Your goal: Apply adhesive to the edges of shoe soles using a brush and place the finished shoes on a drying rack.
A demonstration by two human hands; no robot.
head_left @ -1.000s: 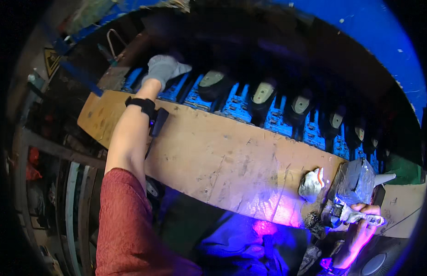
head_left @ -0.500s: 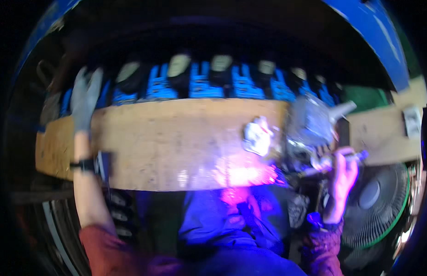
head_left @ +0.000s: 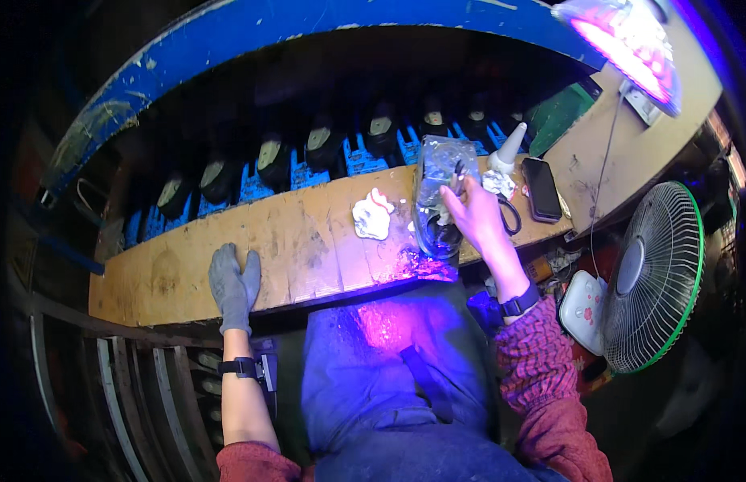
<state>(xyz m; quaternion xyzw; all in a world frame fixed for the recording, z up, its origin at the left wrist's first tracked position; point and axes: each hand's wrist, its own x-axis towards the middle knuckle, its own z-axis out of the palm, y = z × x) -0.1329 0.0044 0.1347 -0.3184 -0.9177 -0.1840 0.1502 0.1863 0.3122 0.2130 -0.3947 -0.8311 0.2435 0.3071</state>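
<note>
My left hand [head_left: 233,281], in a grey glove, rests on the near-left part of the wooden board [head_left: 285,241] with fingers stretched and thumb apart, holding nothing. My bare right hand [head_left: 477,213] is at a box-like container [head_left: 437,157] that looks wrapped in clear film. Its thumb and fingers close on a small dark piece at the container; its kind is not clear. A white crumpled wad [head_left: 373,214] lies left of the container. Just beyond the right hand stands a white bottle with a cone nozzle [head_left: 509,149], beside a dark phone [head_left: 542,189].
Behind the board, black shoe-like forms [head_left: 321,140] stand in a row among blue slotted holders [head_left: 309,177]. A blue curved frame [head_left: 309,20] arches above. At the right are a glowing lamp [head_left: 630,56], a green-rimmed fan [head_left: 654,273] and a white flowered case [head_left: 582,312].
My left hand has come back from the blue holders to the board's near edge. My right hand has moved from a light-coloured stick-like thing beside the container onto the container. The view has shifted.
</note>
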